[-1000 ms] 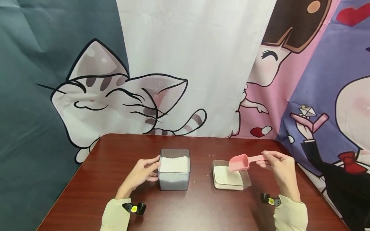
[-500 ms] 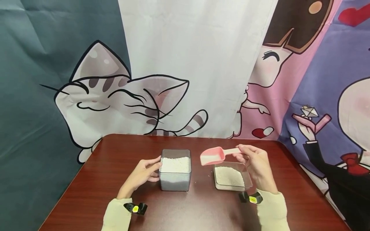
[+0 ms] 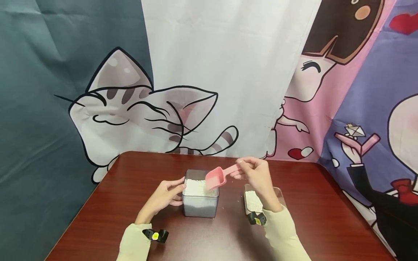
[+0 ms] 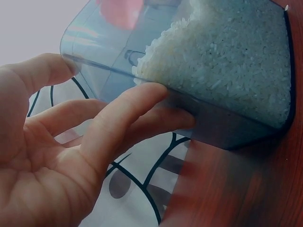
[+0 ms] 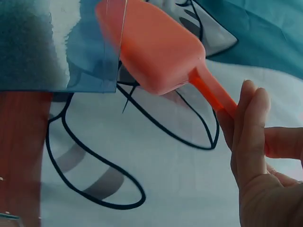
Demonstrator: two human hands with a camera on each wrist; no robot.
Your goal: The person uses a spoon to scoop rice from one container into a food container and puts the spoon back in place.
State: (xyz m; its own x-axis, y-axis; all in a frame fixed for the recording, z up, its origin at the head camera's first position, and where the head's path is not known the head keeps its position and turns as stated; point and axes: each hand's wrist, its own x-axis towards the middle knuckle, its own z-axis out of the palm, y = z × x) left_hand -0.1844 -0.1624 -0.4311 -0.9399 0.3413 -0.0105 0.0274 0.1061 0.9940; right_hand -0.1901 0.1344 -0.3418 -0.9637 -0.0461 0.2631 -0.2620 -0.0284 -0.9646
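Note:
My left hand rests against the left side of a clear grey container on the table. Fingers spread along its wall in the left wrist view, one of them up at the rim. White rice fills much of this container. Above its right rim, my right hand pinches the handle of a pink scoop, whose bowl tips down to the left, with grains at its lip. From the right wrist view, the underside of the scoop shows beside the container's wall.
A low clear dish with rice stands to the right, partly hidden under the right forearm. A few stray grains lie on the red-brown table between the containers. Behind the table hangs a cartoon-printed cloth.
My right hand has carried the scoop left from the low dish to above the grey container, and the scoop has tipped downward. The left hand stays at the container's side.

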